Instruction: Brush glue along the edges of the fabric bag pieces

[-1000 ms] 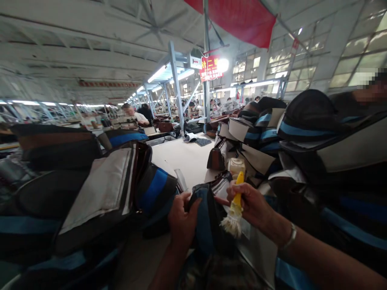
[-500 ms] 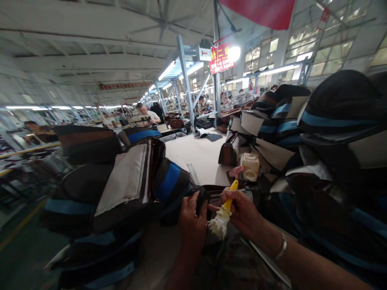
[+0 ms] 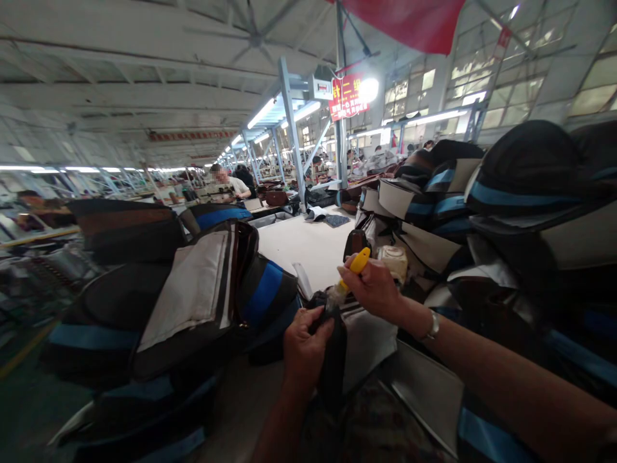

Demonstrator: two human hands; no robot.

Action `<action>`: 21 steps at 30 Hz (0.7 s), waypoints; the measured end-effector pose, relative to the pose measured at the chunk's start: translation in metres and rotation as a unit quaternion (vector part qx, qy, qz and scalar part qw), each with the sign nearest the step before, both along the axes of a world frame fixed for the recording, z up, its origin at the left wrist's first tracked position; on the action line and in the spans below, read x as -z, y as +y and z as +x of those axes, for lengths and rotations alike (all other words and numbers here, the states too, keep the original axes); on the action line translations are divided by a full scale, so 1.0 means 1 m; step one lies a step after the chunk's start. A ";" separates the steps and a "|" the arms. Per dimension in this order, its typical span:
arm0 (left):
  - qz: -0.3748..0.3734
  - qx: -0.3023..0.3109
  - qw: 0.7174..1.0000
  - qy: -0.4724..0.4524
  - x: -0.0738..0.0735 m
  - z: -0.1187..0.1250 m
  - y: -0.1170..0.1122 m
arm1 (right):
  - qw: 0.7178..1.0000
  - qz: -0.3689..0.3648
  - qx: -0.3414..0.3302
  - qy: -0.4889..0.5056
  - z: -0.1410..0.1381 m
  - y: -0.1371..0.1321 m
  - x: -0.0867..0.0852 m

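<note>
My left hand (image 3: 303, 347) is closed round the top of a dark bag piece (image 3: 335, 360) that stands upright in front of me. My right hand (image 3: 373, 288) grips a brush with a yellow handle (image 3: 354, 265), its pale bristles pointing down-left against the upper edge of that piece. A silver watch is on my right wrist. A white panel (image 3: 366, 337) lies just under my right forearm.
Piles of black, blue and cream bag parts (image 3: 193, 302) rise on the left and on the right (image 3: 506, 212). A cream glue pot (image 3: 394, 260) stands behind my right hand. The white table (image 3: 303, 247) runs away ahead. A seated person (image 3: 226, 186) works far back left.
My right hand has lifted and turned the brush so the bristles now touch the top of the dark piece. My left hand has shifted down the piece. The view swung slightly.
</note>
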State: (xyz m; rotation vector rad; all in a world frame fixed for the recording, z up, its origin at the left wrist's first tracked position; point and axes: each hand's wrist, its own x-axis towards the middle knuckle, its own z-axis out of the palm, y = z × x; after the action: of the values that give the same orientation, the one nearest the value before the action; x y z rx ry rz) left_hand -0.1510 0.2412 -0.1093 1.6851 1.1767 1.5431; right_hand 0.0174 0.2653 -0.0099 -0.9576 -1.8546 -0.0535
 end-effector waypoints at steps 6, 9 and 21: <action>-0.018 -0.002 1.000 -0.004 -0.001 -0.001 0.000 | 0.999 0.002 -0.037 0.033 0.003 -0.003 -0.005; -0.030 0.015 0.999 0.004 0.002 0.000 0.000 | 0.999 0.028 -0.027 -0.022 -0.001 -0.003 -0.001; 0.038 -0.232 0.972 0.029 0.033 -0.004 -0.003 | 0.998 0.026 -0.036 0.049 0.022 -0.028 0.049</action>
State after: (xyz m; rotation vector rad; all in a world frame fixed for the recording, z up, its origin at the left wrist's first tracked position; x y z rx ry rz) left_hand -0.1546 0.2378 -0.1419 1.5839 1.6485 1.8383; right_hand 0.0395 0.2378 -0.0591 -0.8415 -1.7868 -0.0096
